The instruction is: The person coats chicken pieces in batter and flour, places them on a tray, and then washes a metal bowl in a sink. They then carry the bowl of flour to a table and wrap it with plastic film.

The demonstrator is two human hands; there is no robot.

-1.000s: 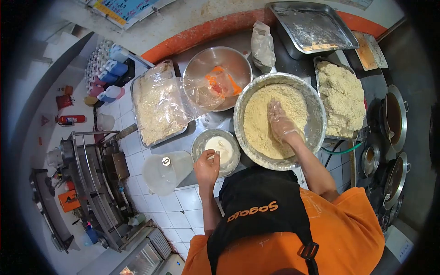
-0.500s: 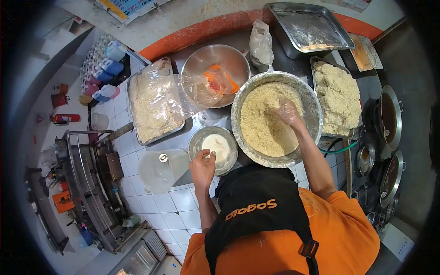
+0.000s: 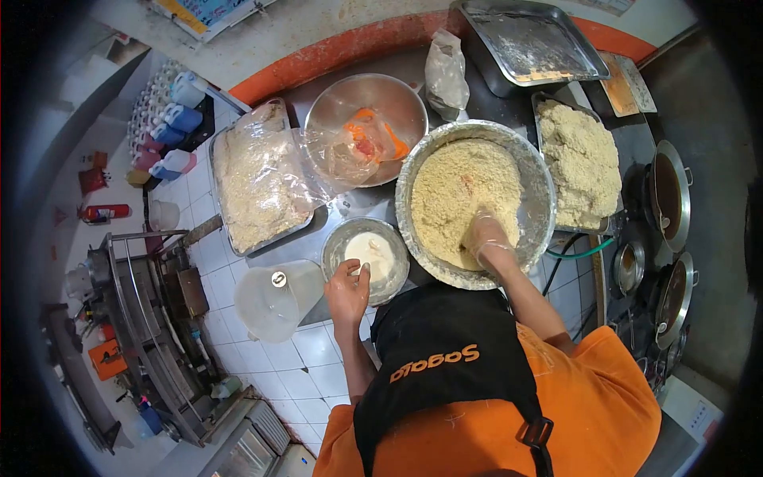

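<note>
My right hand (image 3: 489, 238) reaches into a large metal basin (image 3: 537, 199) of pale yellow crumbs (image 3: 453, 187). Its fingers are sunk in the crumbs, so their grip is hidden. A small reddish-orange piece (image 3: 467, 184) shows among the crumbs beyond the hand. At the near left rim of a smaller metal bowl (image 3: 334, 242) is my left hand (image 3: 347, 292), fingers loosely bent, thumb apart, nothing visible between them. White batter (image 3: 371, 253) with a pale lump in it fills the bottom of that bowl.
A steel bowl (image 3: 322, 111) holds a plastic bag with orange and red contents. Crumb-filled trays (image 3: 262, 179) (image 3: 579, 163) flank the basin. A clear plastic jug (image 3: 266, 306) stands at the counter's left edge. Large pans (image 3: 671, 195) sit at the far right.
My right hand has moved toward me within the basin, and its fingers have sunk into the crumbs. A reddish-orange piece now shows there. My left hand stays by the bowl.
</note>
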